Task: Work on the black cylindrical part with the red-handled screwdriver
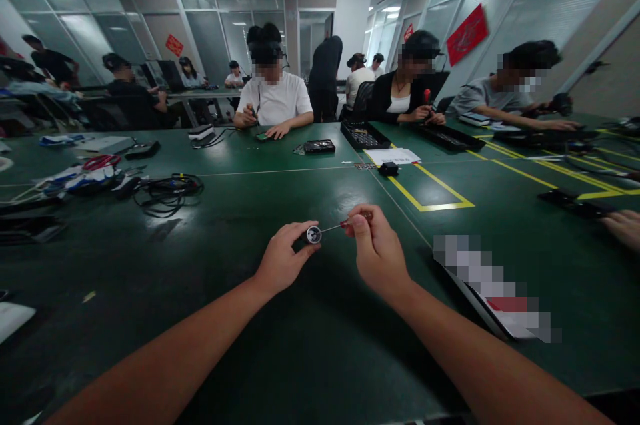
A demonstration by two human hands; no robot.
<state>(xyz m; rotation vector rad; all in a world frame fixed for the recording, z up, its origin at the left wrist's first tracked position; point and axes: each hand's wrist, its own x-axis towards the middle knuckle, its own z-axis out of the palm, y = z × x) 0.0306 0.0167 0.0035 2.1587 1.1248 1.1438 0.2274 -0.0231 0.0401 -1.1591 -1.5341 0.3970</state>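
My left hand (286,257) is closed around a small round part (314,234), its pale ring-shaped open end turned toward me and my right side. Between thumb and fingers of my right hand (374,245) is the red handle of a screwdriver (331,228). Its thin metal shaft points left, with the tip at the opening of the round part. Whether the tip touches anything inside is too small to tell. Both hands are above the green table (310,345).
Right of my forearm lies a flat item with a blurred surface (487,288). Black cables (170,193) are bunched on the left. Ahead are a small black block (389,169), a black parts tray (365,136) and yellow tape lines (445,206). Several people work across the table.
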